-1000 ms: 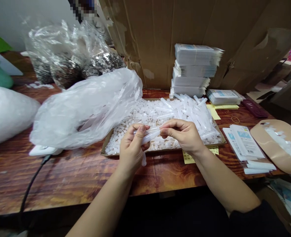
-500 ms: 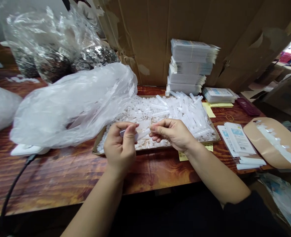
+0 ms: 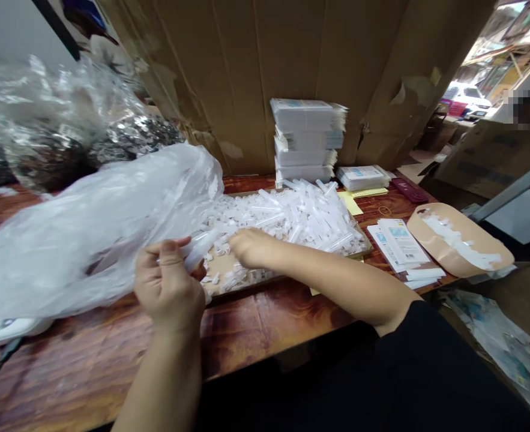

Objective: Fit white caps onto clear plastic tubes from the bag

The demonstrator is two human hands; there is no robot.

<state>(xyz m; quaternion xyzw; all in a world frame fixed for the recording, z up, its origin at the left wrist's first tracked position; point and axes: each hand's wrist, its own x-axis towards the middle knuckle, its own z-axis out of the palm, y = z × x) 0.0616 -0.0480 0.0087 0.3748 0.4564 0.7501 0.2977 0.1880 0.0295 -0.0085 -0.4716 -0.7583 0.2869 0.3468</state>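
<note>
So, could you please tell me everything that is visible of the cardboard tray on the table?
The cardboard tray is brown and shallow, and lies flat on the wood-grain table. Small whitish plastic pieces cover much of its floor; translucent tubes are heaped toward its right end. Bare cardboard shows toward the front left. A cloudy plastic bag and the left hand hide part of its left side. The right hand is by this bare patch; contact with the tray is unclear.

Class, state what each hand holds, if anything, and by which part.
Left hand: at least one translucent tube, by its near end. Right hand: cannot be told.
</note>
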